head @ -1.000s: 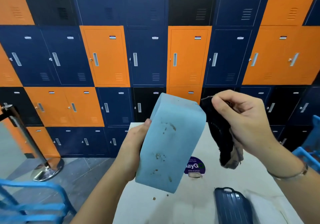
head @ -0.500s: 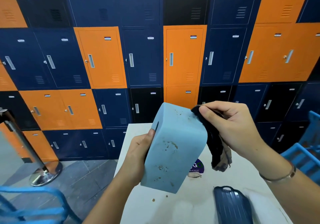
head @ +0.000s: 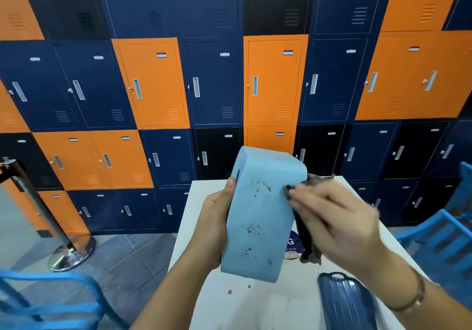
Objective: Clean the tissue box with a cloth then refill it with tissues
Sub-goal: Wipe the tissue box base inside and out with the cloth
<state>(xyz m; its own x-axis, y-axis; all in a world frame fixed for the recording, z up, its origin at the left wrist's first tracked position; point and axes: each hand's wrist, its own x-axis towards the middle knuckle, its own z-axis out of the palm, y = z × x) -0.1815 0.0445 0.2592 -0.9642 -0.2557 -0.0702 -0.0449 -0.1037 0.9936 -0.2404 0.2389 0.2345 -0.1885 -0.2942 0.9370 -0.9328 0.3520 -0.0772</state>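
Orange and navy lockers (head: 153, 84) are filling the background behind a white table (head: 255, 304).

Above the table's near half, the left hand (head: 214, 225) is gripping a light blue tissue box (head: 258, 217). The thumb is lying along the box's left edge, and the other fingers are wrapping behind it, out of view. The box is standing on end and clear of the table. Its broad face is showing brown dirt marks to the camera.

The right hand (head: 339, 225) is motion-blurred. Its fingers are curling round a dark cloth (head: 305, 240) and pressing it against the box's upper right edge. The rest of the cloth is hanging down beside the box.

A dark blue ribbed plastic piece (head: 344, 301) is lying on the table below the right wrist. A chrome stanchion (head: 38, 202) is standing on the floor at left.
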